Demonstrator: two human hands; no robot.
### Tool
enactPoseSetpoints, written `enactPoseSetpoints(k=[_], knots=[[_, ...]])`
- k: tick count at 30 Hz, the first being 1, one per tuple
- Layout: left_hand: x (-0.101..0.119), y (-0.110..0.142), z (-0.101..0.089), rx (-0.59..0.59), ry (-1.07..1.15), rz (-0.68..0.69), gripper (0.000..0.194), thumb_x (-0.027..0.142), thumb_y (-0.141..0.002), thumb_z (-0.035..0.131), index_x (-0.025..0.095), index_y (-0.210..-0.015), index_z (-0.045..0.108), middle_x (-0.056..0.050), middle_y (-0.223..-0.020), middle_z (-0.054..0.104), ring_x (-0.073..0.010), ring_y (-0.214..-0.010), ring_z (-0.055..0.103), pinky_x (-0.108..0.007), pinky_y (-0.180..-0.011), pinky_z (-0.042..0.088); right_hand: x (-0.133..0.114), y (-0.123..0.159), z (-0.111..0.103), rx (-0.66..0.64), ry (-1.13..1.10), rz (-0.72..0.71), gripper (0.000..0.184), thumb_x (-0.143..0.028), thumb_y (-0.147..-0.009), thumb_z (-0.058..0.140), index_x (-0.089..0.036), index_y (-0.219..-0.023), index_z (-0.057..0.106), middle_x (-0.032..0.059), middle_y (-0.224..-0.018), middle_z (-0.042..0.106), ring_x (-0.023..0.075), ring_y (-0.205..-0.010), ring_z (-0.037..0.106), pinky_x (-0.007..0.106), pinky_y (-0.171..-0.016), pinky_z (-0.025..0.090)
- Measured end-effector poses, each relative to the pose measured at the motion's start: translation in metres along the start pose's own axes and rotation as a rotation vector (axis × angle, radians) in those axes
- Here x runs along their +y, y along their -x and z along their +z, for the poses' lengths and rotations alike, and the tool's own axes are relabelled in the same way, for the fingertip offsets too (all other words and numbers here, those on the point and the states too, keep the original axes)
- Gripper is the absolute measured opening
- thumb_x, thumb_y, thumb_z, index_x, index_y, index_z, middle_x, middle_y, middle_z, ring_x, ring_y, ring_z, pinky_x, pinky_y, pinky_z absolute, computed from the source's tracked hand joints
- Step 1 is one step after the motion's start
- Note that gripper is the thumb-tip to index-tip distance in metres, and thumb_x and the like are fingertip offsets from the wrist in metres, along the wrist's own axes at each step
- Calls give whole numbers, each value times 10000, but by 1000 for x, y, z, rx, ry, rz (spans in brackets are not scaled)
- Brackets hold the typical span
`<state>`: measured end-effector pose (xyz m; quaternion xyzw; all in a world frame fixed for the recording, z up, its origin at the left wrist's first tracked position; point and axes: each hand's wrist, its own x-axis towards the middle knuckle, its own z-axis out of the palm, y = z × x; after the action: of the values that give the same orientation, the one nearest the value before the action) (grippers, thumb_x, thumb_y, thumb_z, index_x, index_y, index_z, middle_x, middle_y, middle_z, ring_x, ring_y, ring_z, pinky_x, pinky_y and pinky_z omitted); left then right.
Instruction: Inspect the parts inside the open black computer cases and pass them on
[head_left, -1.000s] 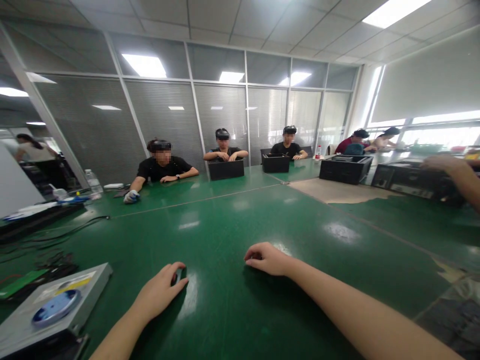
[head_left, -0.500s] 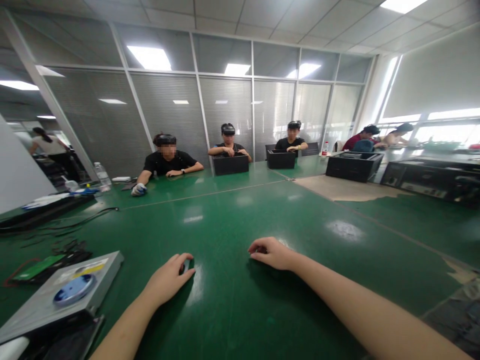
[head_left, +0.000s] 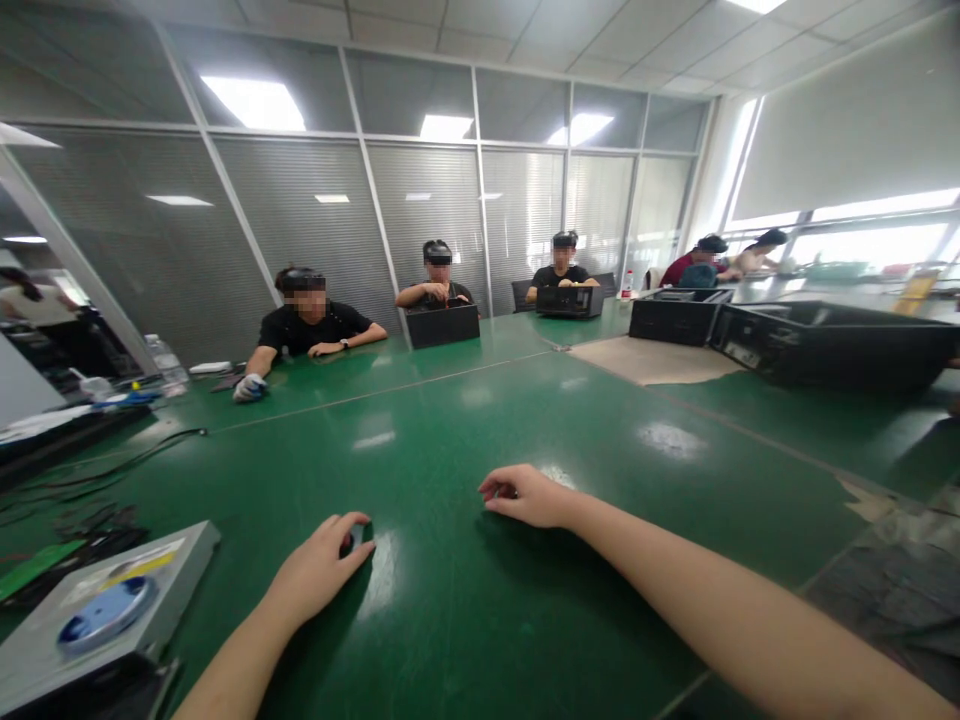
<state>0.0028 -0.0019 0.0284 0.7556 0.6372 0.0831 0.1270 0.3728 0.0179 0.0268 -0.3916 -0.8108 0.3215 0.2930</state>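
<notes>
My left hand (head_left: 322,563) rests on the green table (head_left: 450,620), its thumb and forefinger curved with a gap between them. Nothing shows in its grasp. Farther right, my right hand (head_left: 529,496) lies on the same tabletop with loosely bent fingers, the thumb apart from the forefinger; I see no object in it. Left of my left hand is a silver optical drive (head_left: 161,570), and on top of it sits a blue round piece (head_left: 107,612). Part of the drive is cut off by the frame's edge.
Black computer cases (head_left: 679,316) stand at the far right by brown cardboard (head_left: 649,362). A larger open case (head_left: 840,345) is nearer. Across the table sit several people, one wearing a glove (head_left: 250,388). Cables (head_left: 142,450) and a green circuit board (head_left: 37,568) lie left.
My view has swung right, so most things appear farther left. The large case at right now shows its open top. The case before the third person across has turned. My hands keep their pose.
</notes>
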Motion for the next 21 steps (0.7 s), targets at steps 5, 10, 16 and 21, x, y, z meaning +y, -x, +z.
enactPoseSetpoints(k=[5, 10, 16, 21], knots=[[-4, -3, 0, -3, 14, 1, 597, 615, -888, 422, 243, -1346, 510, -83, -1111, 614, -254, -960, 624, -350, -799, 470, -3, 0, 0, -4, -20, 17, 267, -223, -852, 660, -143, -1105, 692, 78, -988, 737, 169, -860, 674, 289, -789, 528], [-10, -6, 2, 5, 39, 9, 646, 659, -864, 434, 245, -1352, 518, -83, -1088, 628, -262, -953, 639, -349, -788, 493, -4, -1, 0, -10, -9, 24, 259, -212, -851, 668, -143, -1100, 694, 74, -976, 743, 165, -860, 678, 283, -793, 526], [-17, -12, 4, -1, 39, 39, 618, 683, -862, 430, 248, -1275, 578, -89, -1061, 636, -270, -936, 651, -364, -771, 512, -3, 0, -3, 4, 35, -8, 251, -249, -853, 672, -157, -1084, 705, 63, -976, 739, 160, -852, 670, 274, -779, 520], [-21, -14, 7, 5, 26, 40, 620, 682, -867, 430, 249, -1285, 577, -83, -1025, 638, -264, -900, 655, -356, -740, 518, 1, -2, -5, 17, 73, -22, 247, -274, -857, 671, -166, -1075, 708, 64, -993, 729, 157, -853, 666, 266, -767, 517]])
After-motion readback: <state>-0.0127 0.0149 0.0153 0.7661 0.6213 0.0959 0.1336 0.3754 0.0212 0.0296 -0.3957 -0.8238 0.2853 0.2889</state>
